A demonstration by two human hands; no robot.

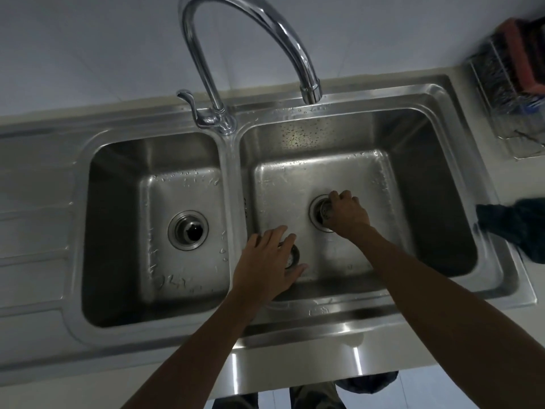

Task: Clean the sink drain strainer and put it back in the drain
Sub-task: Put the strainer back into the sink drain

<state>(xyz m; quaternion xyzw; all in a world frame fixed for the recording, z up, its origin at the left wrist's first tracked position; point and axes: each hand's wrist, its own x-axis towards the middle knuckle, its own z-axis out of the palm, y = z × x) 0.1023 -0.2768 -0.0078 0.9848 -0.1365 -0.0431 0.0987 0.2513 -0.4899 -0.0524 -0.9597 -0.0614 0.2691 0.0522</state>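
Observation:
In the right basin [413,187] of the steel double sink, my right hand [348,215] is closed on the metal strainer basket [324,212], which sits in the drain opening [314,208]. Most of the basket is hidden under my fingers. My left hand [269,261] lies lower left on the basin floor with its fingers spread. It hovers over or rests on a small round dark disc [292,256], only partly visible between forefinger and thumb. I cannot tell if the hand grips the disc.
The left basin [118,231] has its own drain with a strainer [188,230]. The tall curved faucet [250,31] arcs over the right basin, its lever [188,103] at the divider. A wire rack with sponges [513,81] and a dark cloth [516,228] sit to the right.

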